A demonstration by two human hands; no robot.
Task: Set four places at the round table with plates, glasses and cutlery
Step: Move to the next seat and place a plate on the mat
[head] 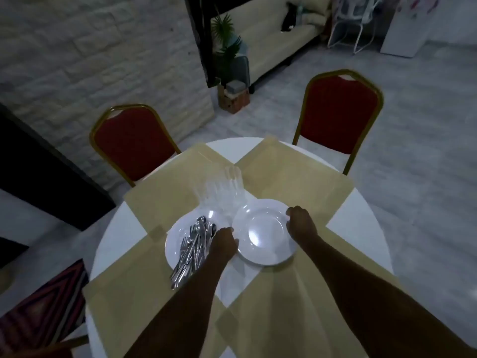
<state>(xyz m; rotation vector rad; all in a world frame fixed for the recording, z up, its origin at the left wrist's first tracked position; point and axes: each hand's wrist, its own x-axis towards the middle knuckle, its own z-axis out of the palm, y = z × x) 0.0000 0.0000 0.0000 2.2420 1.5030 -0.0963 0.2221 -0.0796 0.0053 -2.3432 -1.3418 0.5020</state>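
A white plate (pixel 263 232) sits just right of the frame's centre, held at its two edges by both hands. The right hand (pixel 300 223) curls over the plate's right rim; the left hand (pixel 223 245) grips its left rim, fingers bent round the edge. Whether the plate is lifted or resting on the cloth is hard to tell.

Just left of it lies a second white plate (pixel 174 245), or perhaps a stack of them, partly hidden behind the left hand and forearm. On this plate lies a heap of cutlery (pixel 192 250), forks and spoons jumbled together, the handles sticking out over the near rim toward the lower left; individual pieces blur into one another.

Above the two plates, toward the frame's middle, stands a cluster of clear glasses (pixel 224 188), so faint and smeared that their number cannot be made out.

All of it rests on a round white bench (pixel 361 223) overlaid with beige placemats (pixel 291 174) set at angles; the bench's near edge is cut off at the bottom of the frame.

Two red chairs with gold frames stand beyond it, one at the left (pixel 131 143) and one at the upper right (pixel 340 112).
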